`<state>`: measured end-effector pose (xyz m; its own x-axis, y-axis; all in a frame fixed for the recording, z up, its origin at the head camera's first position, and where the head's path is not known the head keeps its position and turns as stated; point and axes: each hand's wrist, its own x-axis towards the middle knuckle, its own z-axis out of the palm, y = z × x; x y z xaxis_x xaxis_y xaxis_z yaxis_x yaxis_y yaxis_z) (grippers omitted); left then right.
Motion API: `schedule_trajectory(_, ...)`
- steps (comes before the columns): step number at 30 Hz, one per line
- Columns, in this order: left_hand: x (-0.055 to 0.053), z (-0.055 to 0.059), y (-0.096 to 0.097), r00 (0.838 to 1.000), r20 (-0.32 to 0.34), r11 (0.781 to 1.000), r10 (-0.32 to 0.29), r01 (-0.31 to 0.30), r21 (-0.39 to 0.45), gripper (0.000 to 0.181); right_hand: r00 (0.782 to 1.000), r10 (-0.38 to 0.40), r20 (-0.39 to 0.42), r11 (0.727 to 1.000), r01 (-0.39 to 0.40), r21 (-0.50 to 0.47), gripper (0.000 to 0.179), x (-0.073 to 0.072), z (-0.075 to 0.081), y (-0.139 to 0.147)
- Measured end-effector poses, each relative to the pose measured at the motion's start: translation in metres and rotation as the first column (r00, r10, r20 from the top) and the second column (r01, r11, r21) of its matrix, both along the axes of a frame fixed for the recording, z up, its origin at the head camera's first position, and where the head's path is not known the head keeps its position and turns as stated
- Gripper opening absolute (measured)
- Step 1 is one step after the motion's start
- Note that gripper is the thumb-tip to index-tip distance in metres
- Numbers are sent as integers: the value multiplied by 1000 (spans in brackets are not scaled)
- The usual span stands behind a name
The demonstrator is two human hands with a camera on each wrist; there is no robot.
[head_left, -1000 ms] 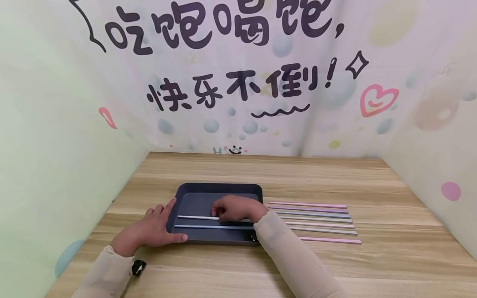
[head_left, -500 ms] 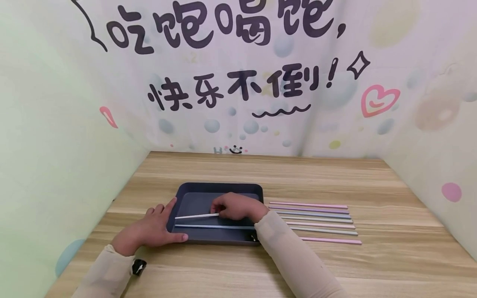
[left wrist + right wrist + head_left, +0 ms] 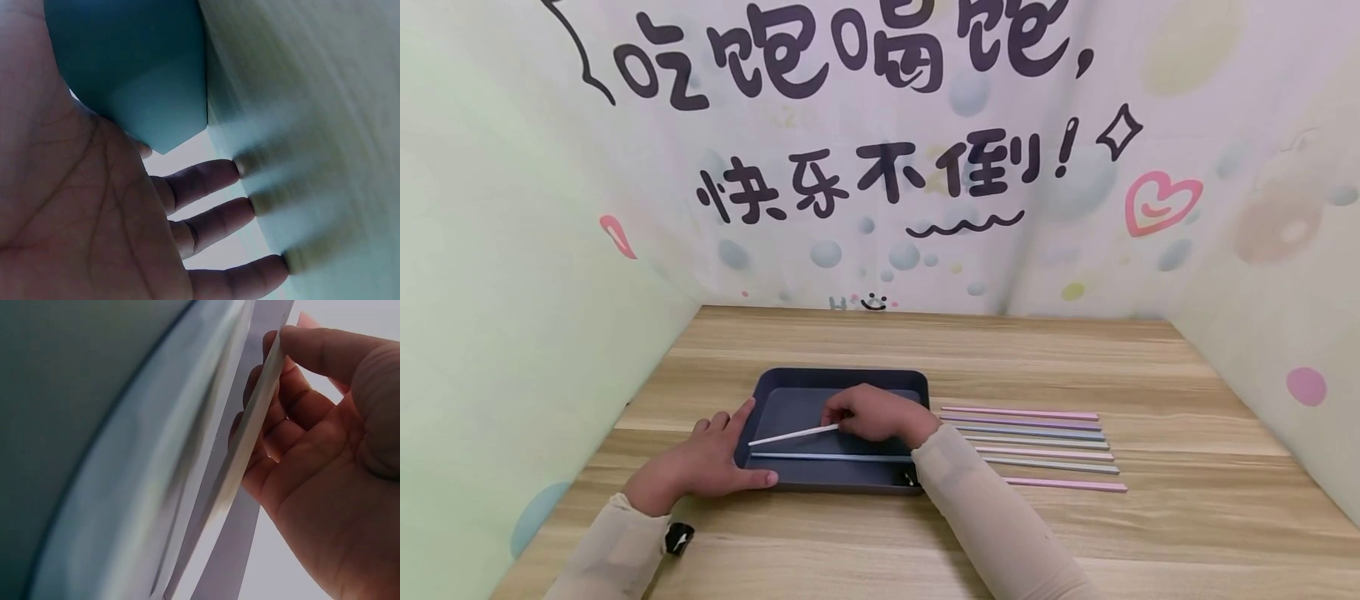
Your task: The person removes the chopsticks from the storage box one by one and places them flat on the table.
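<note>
In the head view, my right hand (image 3: 876, 415) is over the dark tray (image 3: 842, 378) and pinches a white chopstick (image 3: 793, 435). That chopstick slants, its left tip low near the tray's left side. The right wrist view shows the chopstick (image 3: 250, 422) between thumb and fingertips. A light blue chopstick (image 3: 827, 456) lies along the tray floor just in front; its right part is hidden by the right arm. My left hand (image 3: 700, 458) rests against the tray's left side with fingers extended. Its fingertips touch the tabletop in the left wrist view, beside the tray wall (image 3: 137, 81).
Right of the tray, several pastel chopsticks (image 3: 1033, 431) lie side by side on the wooden table (image 3: 1000, 350). A pink chopstick (image 3: 1067, 484) lies apart, nearer the front, partly behind the right sleeve (image 3: 992, 517). A printed curtain (image 3: 880, 242) stands behind the table.
The white chopstick lay nearly level; its held part has risen and its left tip has swung slightly left and nearer the light blue one. My right hand rose a little; my left stayed put.
</note>
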<state>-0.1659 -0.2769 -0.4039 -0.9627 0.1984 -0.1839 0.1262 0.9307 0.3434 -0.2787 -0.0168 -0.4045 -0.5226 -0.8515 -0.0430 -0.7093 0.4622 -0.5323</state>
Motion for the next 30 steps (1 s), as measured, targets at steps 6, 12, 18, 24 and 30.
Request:
schedule_trajectory(6,1,1,1,1000,-10,1000,-2,2,-7,123,1000,5,-13,1000,-5,-8,22,0,2,1)
schedule_trajectory(12,1,1,1,1000,-7,1000,1,-1,-3,123,1000,3,-20,1000,-3,-8,24,-1,2,2)
schedule_trajectory(18,2,1,1,1000,-13,1000,-5,5,-2,123,999,2,-32,1000,-2,-6,25,-2,4,4)
schedule_trajectory(24,2,2,2,1000,-9,1000,0,0,-5,123,998,-12,-64,1000,11,-8,25,-2,10,10)
schedule_trajectory(30,2,1,1,1000,-16,1000,2,-2,-6,123,997,-51,-56,999,51,-5,27,0,20,15)
